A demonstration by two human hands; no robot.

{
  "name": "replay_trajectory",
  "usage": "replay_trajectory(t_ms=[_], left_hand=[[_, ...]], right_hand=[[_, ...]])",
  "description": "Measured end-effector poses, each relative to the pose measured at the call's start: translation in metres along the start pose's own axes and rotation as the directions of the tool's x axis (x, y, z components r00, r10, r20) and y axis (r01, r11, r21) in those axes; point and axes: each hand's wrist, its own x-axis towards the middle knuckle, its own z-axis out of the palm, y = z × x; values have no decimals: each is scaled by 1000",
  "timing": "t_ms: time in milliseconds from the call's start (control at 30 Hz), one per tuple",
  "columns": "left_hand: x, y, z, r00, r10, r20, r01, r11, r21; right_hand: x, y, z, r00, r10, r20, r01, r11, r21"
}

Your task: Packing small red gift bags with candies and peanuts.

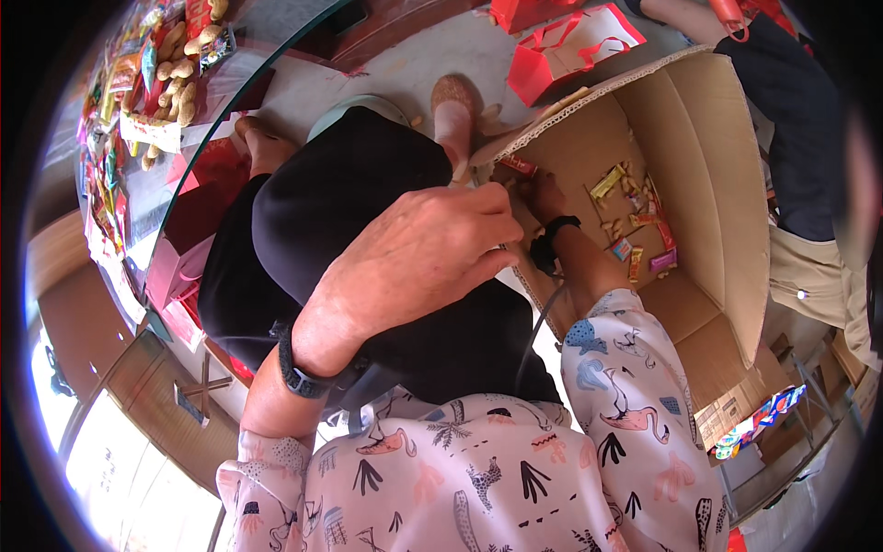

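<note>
My left hand (428, 244) hovers over my dark-clothed lap, its bent fingers closed by the near left edge of a cardboard box (708, 184). What those fingers hold, if anything, is hidden. Inside the box, my right hand (544, 195) is down by the left wall with its fingers curled. A red wrapped snack (520, 166) lies right at these fingertips; I cannot make out whether it is gripped. On the box's bottom are scattered peanuts, a yellow-wrapped sweet (608, 181), a purple-wrapped sweet (662, 260) and several other small packets.
A glass table (276, 55) at the left bears peanuts (177, 87) and colourful sweets. Beyond the box stands a red-and-white gift bag (575, 51). Another person (791, 129) in dark clothing is close on the right. A pink-red bag (175, 276) stands under the table's edge.
</note>
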Motion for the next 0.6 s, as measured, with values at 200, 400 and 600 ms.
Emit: replay_trajectory(t_ms=[200, 400, 600], left_hand=[[0, 0, 0, 1000, -8, -11, 8, 1000, 19], [1, 2, 0, 1000, -20, -3, 20, 1000, 17], [3, 1, 0, 1000, -22, -19, 21, 999, -43]], right_hand=[[0, 5, -2, 971, -185, -150, 201, 975, 98], [20, -11, -2, 889, -438, -131, 424, 897, -121], [36, -35, 9, 948, -313, -52, 236, 805, -545]])
